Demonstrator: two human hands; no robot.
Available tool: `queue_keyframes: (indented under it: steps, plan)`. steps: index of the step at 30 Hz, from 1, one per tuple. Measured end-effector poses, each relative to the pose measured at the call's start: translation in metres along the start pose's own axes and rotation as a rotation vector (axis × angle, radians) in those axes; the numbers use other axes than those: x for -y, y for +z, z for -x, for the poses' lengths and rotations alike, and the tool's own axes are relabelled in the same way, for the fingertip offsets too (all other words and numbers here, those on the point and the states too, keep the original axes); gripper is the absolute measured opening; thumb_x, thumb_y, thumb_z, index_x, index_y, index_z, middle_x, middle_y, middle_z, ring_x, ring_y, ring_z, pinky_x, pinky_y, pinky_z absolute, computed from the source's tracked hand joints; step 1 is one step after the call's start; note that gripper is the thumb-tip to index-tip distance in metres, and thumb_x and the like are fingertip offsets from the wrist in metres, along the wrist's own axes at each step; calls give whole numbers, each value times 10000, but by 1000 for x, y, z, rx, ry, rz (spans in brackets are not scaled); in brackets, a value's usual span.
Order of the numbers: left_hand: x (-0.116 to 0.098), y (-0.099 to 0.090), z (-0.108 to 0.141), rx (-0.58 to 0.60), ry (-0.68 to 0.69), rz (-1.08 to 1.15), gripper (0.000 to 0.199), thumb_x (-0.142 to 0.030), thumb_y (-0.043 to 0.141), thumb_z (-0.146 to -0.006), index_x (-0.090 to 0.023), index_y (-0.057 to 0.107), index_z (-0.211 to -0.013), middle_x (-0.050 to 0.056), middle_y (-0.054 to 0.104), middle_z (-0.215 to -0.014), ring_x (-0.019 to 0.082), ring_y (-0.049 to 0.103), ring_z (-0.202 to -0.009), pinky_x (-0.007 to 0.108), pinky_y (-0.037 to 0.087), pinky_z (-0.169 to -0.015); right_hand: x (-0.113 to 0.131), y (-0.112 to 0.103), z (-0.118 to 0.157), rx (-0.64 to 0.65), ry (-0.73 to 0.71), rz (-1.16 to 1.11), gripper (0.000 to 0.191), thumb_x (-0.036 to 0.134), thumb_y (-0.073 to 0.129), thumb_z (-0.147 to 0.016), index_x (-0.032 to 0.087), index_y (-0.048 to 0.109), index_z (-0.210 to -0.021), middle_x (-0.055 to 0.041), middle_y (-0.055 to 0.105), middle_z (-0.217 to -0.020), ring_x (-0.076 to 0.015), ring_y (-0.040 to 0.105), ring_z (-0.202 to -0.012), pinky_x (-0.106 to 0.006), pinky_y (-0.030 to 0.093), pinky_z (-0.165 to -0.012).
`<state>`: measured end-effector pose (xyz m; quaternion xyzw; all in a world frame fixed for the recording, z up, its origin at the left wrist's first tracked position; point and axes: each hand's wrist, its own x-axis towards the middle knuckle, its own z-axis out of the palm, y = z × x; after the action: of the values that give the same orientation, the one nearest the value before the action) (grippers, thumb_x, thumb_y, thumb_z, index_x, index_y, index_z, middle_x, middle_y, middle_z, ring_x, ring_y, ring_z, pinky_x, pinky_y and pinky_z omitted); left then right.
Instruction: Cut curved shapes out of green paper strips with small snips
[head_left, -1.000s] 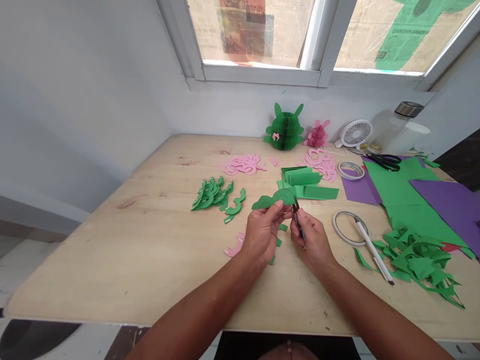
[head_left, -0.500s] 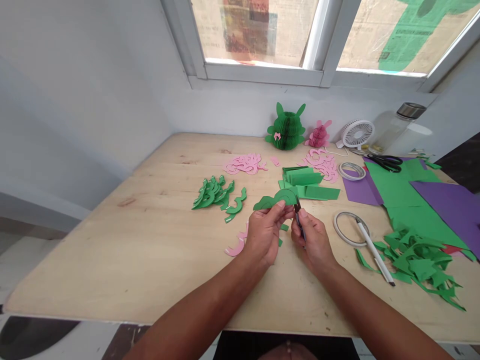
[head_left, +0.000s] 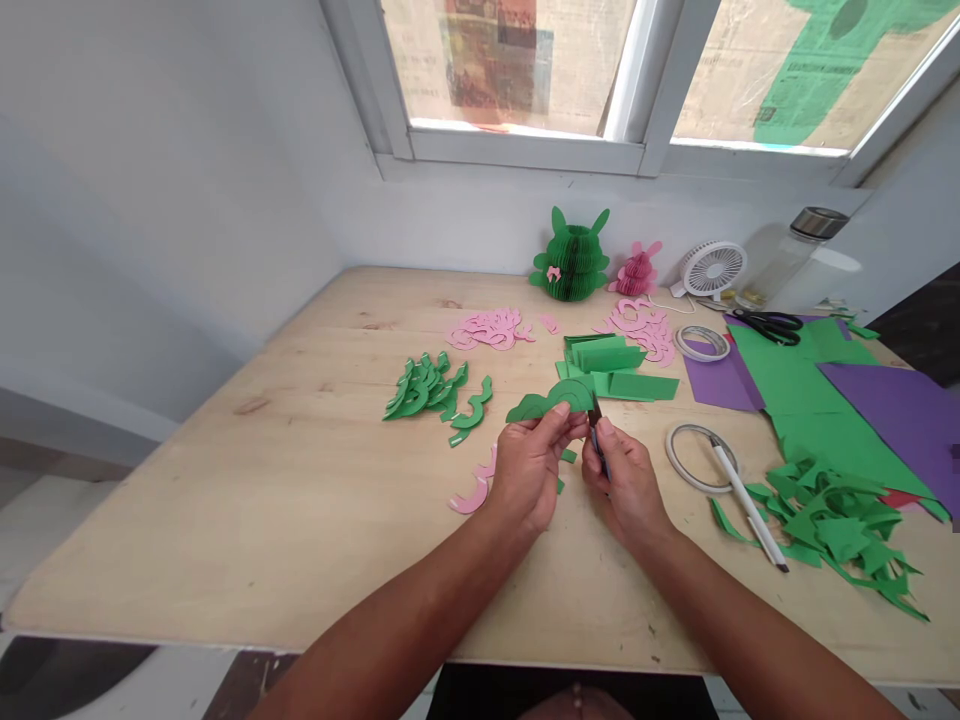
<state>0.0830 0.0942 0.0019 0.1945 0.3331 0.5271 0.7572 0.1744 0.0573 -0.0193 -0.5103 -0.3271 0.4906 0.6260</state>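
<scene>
My left hand (head_left: 529, 465) pinches a green paper piece (head_left: 534, 404) with a wavy, curved outline, thumb on top. My right hand (head_left: 626, 475) is closed round small dark scissors (head_left: 598, 440), whose blades touch the right end of that piece. Folded green paper strips (head_left: 607, 358) lie just beyond my hands. Cut green wavy pieces (head_left: 424, 385) are piled to the left, and a pink curved piece (head_left: 471, 495) lies beside my left hand, partly hidden by it.
Green scraps (head_left: 840, 525), a white pen (head_left: 750, 510), tape rolls (head_left: 703, 343) and black scissors (head_left: 772, 326) lie at right. Pink cutouts (head_left: 491, 327) are farther back. A green paper figure (head_left: 574, 262), small fan (head_left: 712, 268) and glass bottle (head_left: 795, 255) stand by the wall.
</scene>
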Motion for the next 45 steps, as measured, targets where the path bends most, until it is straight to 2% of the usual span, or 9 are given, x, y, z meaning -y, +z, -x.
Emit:
queue_keyframes:
  steps: [10,18,45]
  plan:
    - [0,0,1,-12,-4,3,213,-253,827,-606,-104,689,-669,71,713,-679,153,690,-690,271,522,-783,0,0,0,-7,-6,7,532,633,618,-781,191,462,-528,57,366,-466,-69,234,-418,-234,168,-399]
    - [1,1,1,-24,2,-7,235,-271,832,-592,-108,685,-678,76,711,-684,189,708,-750,286,529,-780,-1,0,0,-4,-9,12,527,628,615,-784,192,463,-530,56,371,-467,-72,235,-419,-237,170,-398]
    - [2,0,0,-31,-6,20,220,-257,828,-609,-100,683,-661,68,706,-687,148,686,-701,278,516,-823,-6,-2,-2,-17,-15,-15,530,610,626,-795,186,470,-520,57,373,-464,-67,246,-410,-238,169,-395]
